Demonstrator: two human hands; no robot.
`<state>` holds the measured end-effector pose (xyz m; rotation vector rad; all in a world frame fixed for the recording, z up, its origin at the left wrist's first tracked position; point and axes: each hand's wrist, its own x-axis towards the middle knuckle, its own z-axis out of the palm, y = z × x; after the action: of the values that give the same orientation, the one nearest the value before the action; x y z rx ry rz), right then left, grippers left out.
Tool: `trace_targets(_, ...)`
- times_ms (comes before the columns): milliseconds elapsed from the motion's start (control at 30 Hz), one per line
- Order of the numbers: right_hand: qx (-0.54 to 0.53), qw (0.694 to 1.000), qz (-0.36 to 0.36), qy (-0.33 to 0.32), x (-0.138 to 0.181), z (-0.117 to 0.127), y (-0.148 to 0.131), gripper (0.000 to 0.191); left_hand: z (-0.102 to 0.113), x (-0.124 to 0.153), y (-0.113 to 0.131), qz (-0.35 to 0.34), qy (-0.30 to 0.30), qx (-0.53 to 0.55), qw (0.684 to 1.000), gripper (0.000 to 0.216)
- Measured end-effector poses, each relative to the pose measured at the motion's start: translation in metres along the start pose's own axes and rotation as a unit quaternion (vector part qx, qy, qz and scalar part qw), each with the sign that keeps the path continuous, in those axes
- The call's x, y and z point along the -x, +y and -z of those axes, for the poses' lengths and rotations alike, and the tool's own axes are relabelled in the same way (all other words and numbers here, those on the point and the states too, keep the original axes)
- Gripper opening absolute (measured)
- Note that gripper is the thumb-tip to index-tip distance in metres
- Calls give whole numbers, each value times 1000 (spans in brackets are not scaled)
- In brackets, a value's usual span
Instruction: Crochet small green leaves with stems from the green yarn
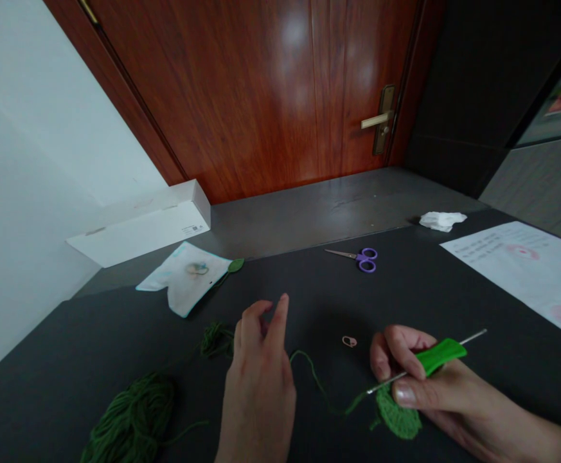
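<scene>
- The right hand (422, 379) pinches a green-handled crochet hook (427, 361) between thumb and fingers, with a round green crochet piece (398, 417) held under the thumb.
- The left hand (261, 373) hovers with fingers loosely spread, index raised, gripping nothing.
- A yarn strand (313, 376) runs between the hands.
- The yarn skein (130, 421) lies at the left hand's 8 o'clock.
- A pink stitch marker (349, 341) sits between the hands; purple scissors (360, 258) lie at 12 o'clock on the dark table (454, 296).

One crochet hook (425, 363), one scissors (360, 258), one stitch marker (349, 341), one yarn skein (133, 421), one box (142, 223), one tissue (441, 220), two hands.
</scene>
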<state>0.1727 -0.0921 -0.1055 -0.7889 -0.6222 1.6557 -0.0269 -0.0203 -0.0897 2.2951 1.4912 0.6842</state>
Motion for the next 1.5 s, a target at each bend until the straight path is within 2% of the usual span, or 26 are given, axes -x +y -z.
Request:
trace_targets(33, 2, 1000, -1, 0, 0, 0, 0, 29, -2, 2, 7, -8, -7, 88, 996, 57)
trace_targets(67, 3, 1000, -3, -1, 1, 0, 0, 29, -5, 3, 13, -15, -49, 189, 981, 58)
trace_targets(100, 3, 1000, -7, -2, 2, 0, 0, 29, -8, 5, 19, -11, -91, 299, 950, 60)
trace_targets(167, -3, 1000, -16, -12, 4, 0, 0, 29, -15, 7, 27, 1, -180, 485, 855, 58)
trace_targets(267, -16, 999, -23, -28, 5, 1, 0, 31, -22, 10, 31, 30, -240, 635, 733, 54)
trace_targets(367, -36, 998, -32, -48, 3, -1, 1, 32, -22, 10, 29, 54, -250, 712, 653, 55)
trace_targets(433, -50, 997, -32, -53, 2, -1, 2, 33, -20, 9, 28, 70, -249, 726, 637, 54)
trace_targets(533, -54, 998, -20, -40, 1, -2, 3, 33, -19, 7, 25, 94, -236, 694, 673, 50)
trace_targets(600, -47, 998, -17, -34, 1, -2, 3, 33, -20, 5, 24, 109, -232, 684, 683, 52)
trace_targets(767, -35, 999, -16, -33, 1, -1, 3, 33, -23, 3, 22, 128, -228, 734, 627, 58)
trace_targets(867, -29, 999, -23, -23, 1, -2, 3, 32, -15, 4, 20, 146, -209, 758, 600, 57)
trace_targets(933, -31, 999, -27, -14, 0, -3, 2, 31, -6, 4, 16, 145, -169, 756, 615, 52)
trace_targets(967, -34, 999, -28, -11, 0, -4, 2, 32, -1, 3, 15, 133, -131, 741, 645, 46)
trace_targets(1033, -40, 999, -27, -8, 1, -5, 1, 32, 7, 1, 13, 92, -79, 665, 737, 37)
trace_targets(1067, -41, 999, -25, -5, 1, -5, 1, 31, 9, 0, 13, 59, -61, 612, 786, 47)
trace_targets(1100, -42, 999, -24, -3, 1, -5, 1, 31, 10, -1, 13, 27, -62, 562, 824, 56)
trace_targets(1267, -21, 999, -20, 19, 2, -3, 2, 28, -1, 2, 20, -20, -104, 397, 912, 64)
trace_targets(1333, -17, 999, -15, 25, 2, -2, 2, 27, -6, 6, 23, -28, -121, 349, 929, 63)
trace_targets(1367, -15, 999, -11, 26, 2, -2, 2, 27, -7, 8, 25, -22, -125, 354, 927, 58)
trace_targets(1433, -11, 999, 1, 30, 2, -2, 3, 25, -8, 11, 28, 7, -141, 394, 908, 40)
trace_targets(1500, -10, 1000, 9, 25, 2, -3, 5, 25, -11, 12, 31, 46, -177, 448, 875, 42)
